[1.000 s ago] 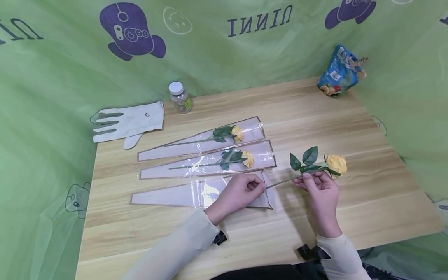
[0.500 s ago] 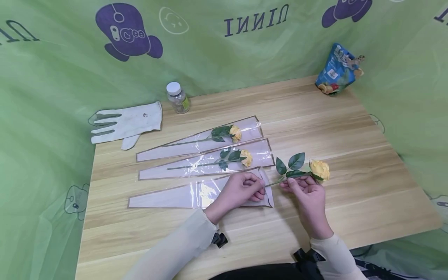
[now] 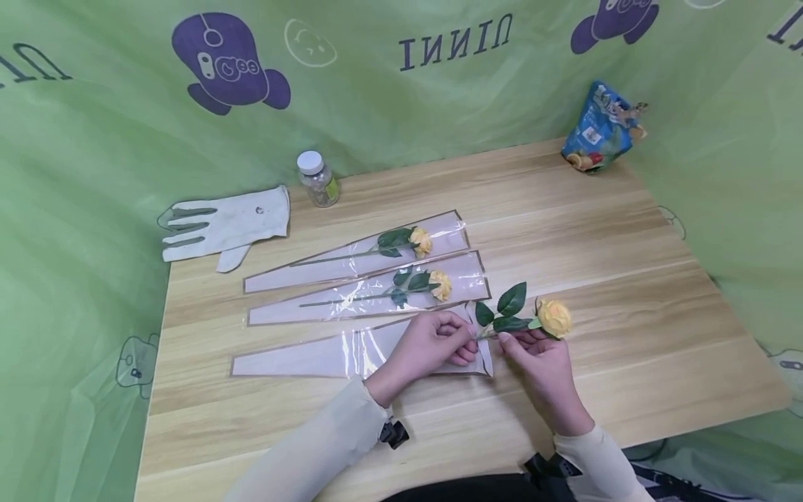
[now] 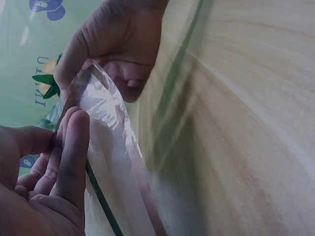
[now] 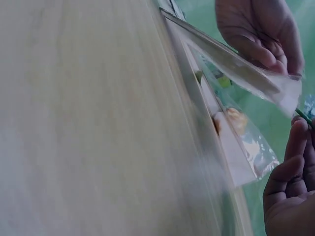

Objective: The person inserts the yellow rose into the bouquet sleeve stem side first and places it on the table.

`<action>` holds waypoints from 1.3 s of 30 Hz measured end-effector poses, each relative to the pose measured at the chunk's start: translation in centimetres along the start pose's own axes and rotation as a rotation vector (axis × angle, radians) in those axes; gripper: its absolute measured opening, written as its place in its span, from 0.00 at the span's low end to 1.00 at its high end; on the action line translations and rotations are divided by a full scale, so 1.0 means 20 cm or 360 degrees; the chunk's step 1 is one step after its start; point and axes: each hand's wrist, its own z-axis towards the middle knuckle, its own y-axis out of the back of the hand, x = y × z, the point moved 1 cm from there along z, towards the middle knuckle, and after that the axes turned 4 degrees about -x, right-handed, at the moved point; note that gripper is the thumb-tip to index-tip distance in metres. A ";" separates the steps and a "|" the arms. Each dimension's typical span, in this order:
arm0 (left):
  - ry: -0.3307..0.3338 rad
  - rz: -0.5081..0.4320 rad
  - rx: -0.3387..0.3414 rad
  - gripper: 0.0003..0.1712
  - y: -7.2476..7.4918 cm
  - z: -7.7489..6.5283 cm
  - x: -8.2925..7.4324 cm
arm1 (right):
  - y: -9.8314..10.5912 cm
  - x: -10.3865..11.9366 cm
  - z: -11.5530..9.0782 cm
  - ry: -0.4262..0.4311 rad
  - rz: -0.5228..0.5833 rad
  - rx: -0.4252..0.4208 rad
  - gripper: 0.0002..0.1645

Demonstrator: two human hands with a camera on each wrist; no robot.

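My left hand (image 3: 433, 343) pinches the mouth of a clear, brown-edged flower sleeve (image 3: 288, 357), the nearest of three. Between thumb and fingers my right hand (image 3: 544, 368) holds a yellow rose (image 3: 555, 318) by its upper stem, just outside that mouth. The rose's leaves (image 3: 511, 300) spread beside the opening. In the left wrist view, the green stem (image 4: 101, 196) runs down within the sleeve, which gapes at its wide end. The right wrist view has the raised sleeve edge (image 5: 236, 64) under the left fingers.
Two sleeves, each with a yellow rose inside, lie behind: a middle one (image 3: 339, 307) and a far one (image 3: 332, 263). A white glove (image 3: 241, 219), a white-capped jar (image 3: 320, 183) and a blue snack pouch (image 3: 596, 132) are along the back of the wooden table (image 3: 659, 335).
My right hand has moved left with the rose, sliding its stem further into the sleeve. The leaves are now at the opening. My left hand keeps its pinch in nearly the same place.
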 end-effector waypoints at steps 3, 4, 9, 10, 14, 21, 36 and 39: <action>-0.0028 -0.0005 0.0008 0.10 0.00 -0.01 -0.01 | -0.01 -0.01 0.00 -0.0031 -0.0091 0.0060 0.23; -0.0035 -0.0008 0.0008 0.10 0.00 -0.01 -0.02 | -0.01 -0.01 0.00 -0.0037 -0.0114 0.0081 0.24; -0.0048 -0.0008 -0.0034 0.09 0.01 -0.01 -0.02 | 0.01 -0.02 -0.01 -0.0060 0.0030 0.0179 0.11; -0.0053 -0.0008 -0.0040 0.09 0.01 -0.01 -0.02 | 0.01 -0.02 -0.01 -0.0060 0.0075 0.0194 0.08; -0.0094 -0.0014 -0.0033 0.09 0.01 -0.01 -0.03 | 0.02 -0.02 -0.01 -0.0116 0.0129 0.0154 0.01; -0.0130 0.0007 -0.0006 0.09 0.00 -0.01 -0.04 | 0.01 0.00 -0.01 -0.0028 -0.0118 0.0154 0.17; -0.0152 0.0014 0.0022 0.08 0.01 -0.02 -0.06 | 0.07 -0.01 0.04 0.0140 0.0268 0.0805 0.46; -0.0137 0.0023 0.0032 0.08 0.02 -0.02 -0.06 | 0.07 0.00 0.04 0.0114 0.0262 0.0876 0.38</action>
